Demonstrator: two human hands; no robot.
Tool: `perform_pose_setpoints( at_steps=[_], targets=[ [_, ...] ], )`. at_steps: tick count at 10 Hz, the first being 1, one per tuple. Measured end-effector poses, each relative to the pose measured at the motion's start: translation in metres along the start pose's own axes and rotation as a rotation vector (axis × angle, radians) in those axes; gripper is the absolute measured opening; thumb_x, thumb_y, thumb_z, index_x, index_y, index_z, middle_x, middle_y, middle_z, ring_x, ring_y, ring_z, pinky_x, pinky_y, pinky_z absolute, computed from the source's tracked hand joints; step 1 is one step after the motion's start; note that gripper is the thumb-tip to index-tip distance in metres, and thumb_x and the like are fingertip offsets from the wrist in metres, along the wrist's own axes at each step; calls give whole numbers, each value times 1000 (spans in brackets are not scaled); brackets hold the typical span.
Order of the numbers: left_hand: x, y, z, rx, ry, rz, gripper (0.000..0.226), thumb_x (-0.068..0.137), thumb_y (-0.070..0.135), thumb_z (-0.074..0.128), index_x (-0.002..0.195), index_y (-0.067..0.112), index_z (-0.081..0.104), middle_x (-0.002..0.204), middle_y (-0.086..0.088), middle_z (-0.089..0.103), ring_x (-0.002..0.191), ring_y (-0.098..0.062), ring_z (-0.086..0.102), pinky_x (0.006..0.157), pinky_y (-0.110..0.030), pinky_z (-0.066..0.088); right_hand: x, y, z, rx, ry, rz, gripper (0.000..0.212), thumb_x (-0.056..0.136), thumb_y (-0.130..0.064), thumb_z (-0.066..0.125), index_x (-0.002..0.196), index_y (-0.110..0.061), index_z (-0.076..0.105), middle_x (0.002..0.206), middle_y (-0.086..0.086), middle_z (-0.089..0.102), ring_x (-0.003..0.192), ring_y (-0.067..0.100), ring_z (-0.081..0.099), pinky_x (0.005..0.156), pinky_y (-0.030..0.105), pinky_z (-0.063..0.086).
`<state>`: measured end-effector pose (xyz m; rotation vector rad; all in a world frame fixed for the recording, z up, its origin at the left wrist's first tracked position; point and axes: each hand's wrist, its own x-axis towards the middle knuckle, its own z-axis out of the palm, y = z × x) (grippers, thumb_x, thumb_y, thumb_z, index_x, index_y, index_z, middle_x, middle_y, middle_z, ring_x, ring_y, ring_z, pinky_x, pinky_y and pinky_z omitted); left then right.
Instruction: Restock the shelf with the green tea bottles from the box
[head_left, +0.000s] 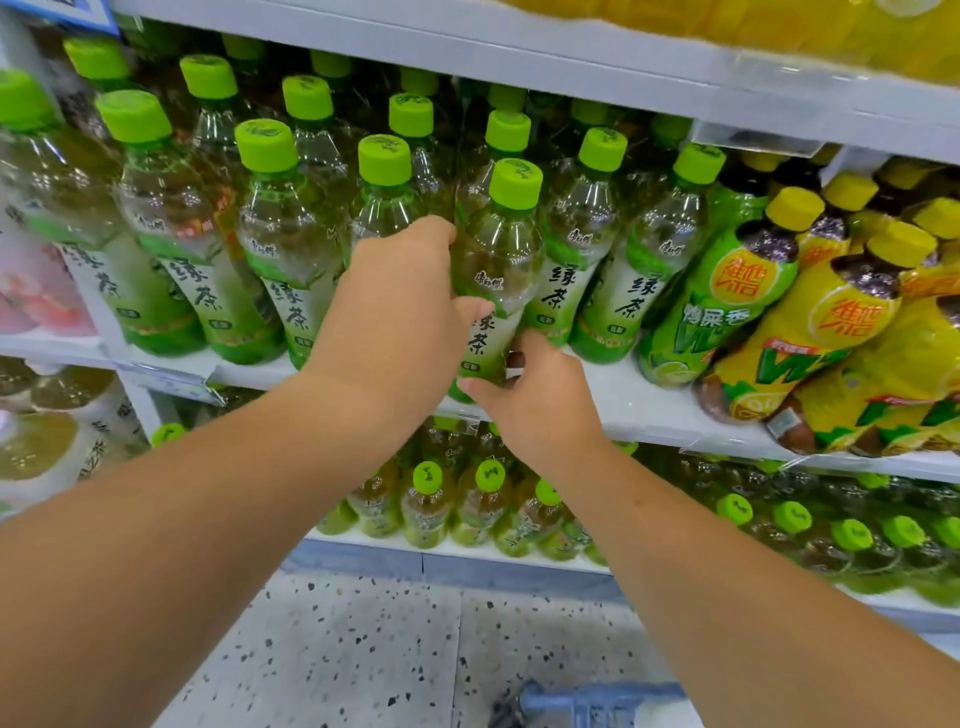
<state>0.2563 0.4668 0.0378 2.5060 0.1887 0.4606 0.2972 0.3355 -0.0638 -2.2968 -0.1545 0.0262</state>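
Grips green tea bottle (493, 270) mid-body w/ left hand (395, 306), fingers curled round it; clasps its base w/ right hand (535, 400), fingers wrapped low on label. Holds it near upright at front edge of middle shelf (623, 405), in gap betw. front-row bottles (270, 234); can't tell if base rests on shelf. Counts six other green-cap bottles across front row, more rows behind, caps close under upper shelf (571, 67). Leaves bare strip along shelf lip right of hands. Shows yellow-cap bottles (831, 322) packed at right, at least five caps; speckled floor (337, 649) below.
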Motion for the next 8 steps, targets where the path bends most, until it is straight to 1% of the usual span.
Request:
perform_pose_setpoints(
  at_steps=[1, 2, 3, 4, 5, 6, 7, 8],
  targets=[
    [0, -1, -5, -19, 10, 31, 50, 89, 36, 74, 132, 16, 60, 89, 2, 72, 77, -11, 63, 62, -13, 35, 1, 3, 0, 37, -16, 43, 29, 77, -40, 81, 97, -23, 68, 89, -10, 70, 75, 11, 67, 65, 28, 54],
    [1, -2, -7, -31, 12, 23, 50, 90, 35, 73, 135, 18, 60, 92, 4, 73, 78, -9, 61, 69, -14, 36, 0, 2, 1, 69, -34, 59, 28, 78, -40, 80, 99, -24, 70, 87, -10, 70, 75, 11, 67, 65, 29, 55],
    [1, -2, -9, -73, 13, -5, 45, 91, 33, 72, 132, 20, 62, 89, 7, 73, 80, -7, 60, 80, -19, 36, -4, -1, 1, 87, -59, 70, 27, 81, -38, 76, 102, -25, 66, 87, -12, 67, 76, 10, 63, 65, 30, 52],
    [0, -2, -7, -78, 22, -39, 40, 90, 34, 72, 126, 19, 65, 87, 9, 72, 82, -7, 60, 81, -20, 36, -3, -2, -1, 40, -76, 59, 28, 84, -40, 74, 104, -24, 63, 89, -9, 66, 79, 13, 61, 66, 29, 48],
    [0, 0, -6, -106, 31, -74, 40, 90, 36, 71, 125, 17, 65, 89, 8, 72, 92, -11, 62, 82, -22, 39, -2, -6, -3, -63, -115, 57, 38, 87, -43, 70, 115, -19, 60, 104, 0, 66, 96, 22, 62, 81, 36, 53],
    [-3, 2, -8, -134, 14, -86, 41, 91, 38, 69, 126, 16, 64, 92, 6, 72, 92, -13, 63, 80, -24, 41, -2, -10, -4, -113, -136, 88, 43, 89, -46, 67, 118, -15, 58, 107, 4, 64, 98, 26, 61, 83, 38, 53],
    [-8, 5, -12, -166, 4, -107, 39, 98, 42, 56, 125, 15, 62, 90, 10, 68, 83, -11, 61, 73, -26, 43, -6, -18, -13, -95, -151, 124, 48, 89, -51, 64, 119, -15, 55, 110, 4, 63, 97, 25, 59, 84, 39, 52],
    [-18, 6, -19, -249, -1, -136, 38, 101, 44, 46, 121, 16, 62, 88, 13, 64, 80, -4, 59, 65, -23, 42, -13, -24, -20, -55, -172, 140, 51, 89, -56, 61, 122, -18, 52, 106, -2, 59, 94, 21, 55, 82, 37, 49]
  ],
)
